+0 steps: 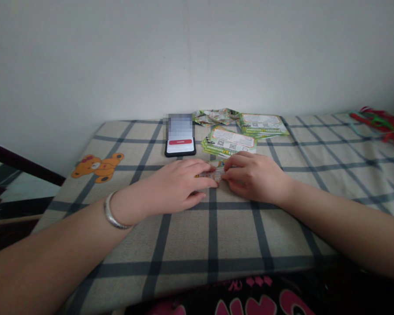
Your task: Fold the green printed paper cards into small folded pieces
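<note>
Both hands rest on a checked tablecloth point(236, 236) and meet over a small folded paper piece point(213, 173). My left hand point(179, 186), with a silver bangle on its wrist, lies over the piece's left end, fingers curled and pressing on it. My right hand point(254, 177) pinches the piece's right end between thumb and fingers. Most of the paper is hidden under the fingers. Just beyond the hands lies a stack of green-edged printed cards point(230, 142).
A phone point(180, 138) lies screen up behind the left hand. A second card stack point(262, 124) and several folded paper pieces point(215, 116) sit near the wall. Red and green strips point(382, 124) lie far right. A bear print point(96, 166) marks the cloth's left side.
</note>
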`<state>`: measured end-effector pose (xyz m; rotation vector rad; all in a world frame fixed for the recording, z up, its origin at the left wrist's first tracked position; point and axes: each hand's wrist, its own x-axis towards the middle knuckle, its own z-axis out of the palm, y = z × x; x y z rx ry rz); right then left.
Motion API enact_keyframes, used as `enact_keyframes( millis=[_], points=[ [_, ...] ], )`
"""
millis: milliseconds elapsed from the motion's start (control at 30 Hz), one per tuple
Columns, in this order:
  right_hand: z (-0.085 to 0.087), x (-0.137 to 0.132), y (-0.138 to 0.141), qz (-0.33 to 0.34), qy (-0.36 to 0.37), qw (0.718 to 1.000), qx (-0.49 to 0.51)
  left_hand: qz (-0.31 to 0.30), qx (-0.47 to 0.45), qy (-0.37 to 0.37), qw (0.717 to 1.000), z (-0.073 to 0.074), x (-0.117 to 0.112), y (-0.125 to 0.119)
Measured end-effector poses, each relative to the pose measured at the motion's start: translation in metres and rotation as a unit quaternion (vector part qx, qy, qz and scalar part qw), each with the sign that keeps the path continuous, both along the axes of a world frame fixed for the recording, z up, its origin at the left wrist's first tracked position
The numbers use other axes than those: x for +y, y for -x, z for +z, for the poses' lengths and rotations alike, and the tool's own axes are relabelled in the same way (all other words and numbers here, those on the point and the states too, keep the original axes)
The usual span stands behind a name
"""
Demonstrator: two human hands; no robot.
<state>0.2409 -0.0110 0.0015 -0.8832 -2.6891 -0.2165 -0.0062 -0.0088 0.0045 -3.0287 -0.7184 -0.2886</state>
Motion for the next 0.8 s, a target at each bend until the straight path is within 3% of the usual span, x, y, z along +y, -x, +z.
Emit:
enact_keyframes(
  millis=[400,800],
  points=[
    [0.000,0.003,-0.001,-0.032,0.035,0.999,0.007,-0.001,0.004,0.007,1.000,0.000,0.001,-0.001],
    [0.010,-0.004,0.002,-0.145,-0.002,0.986,-0.080,-0.014,-0.010,-0.010,1.000,-0.003,0.002,0.001]
  ],
)
